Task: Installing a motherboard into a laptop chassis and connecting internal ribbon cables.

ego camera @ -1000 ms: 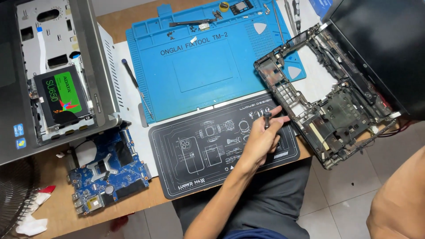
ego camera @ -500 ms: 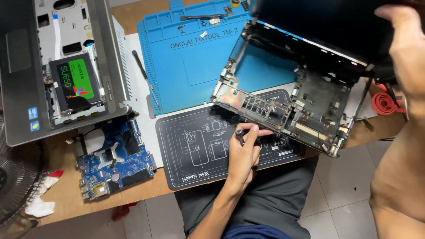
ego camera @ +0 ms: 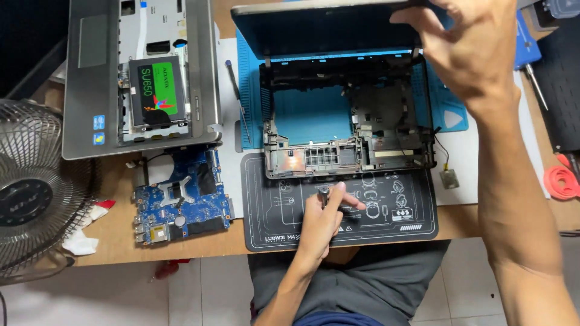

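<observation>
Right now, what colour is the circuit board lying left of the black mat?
Blue, in the head view: the circuit board.

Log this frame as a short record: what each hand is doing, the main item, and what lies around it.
left hand: holds a small screwdriver over the black mat
right hand: grips the lid edge of the laptop shell
laptop shell: stripped, lies across the blue mat and black mat
left of it: blue circuit board, silver laptop base, fan
</observation>
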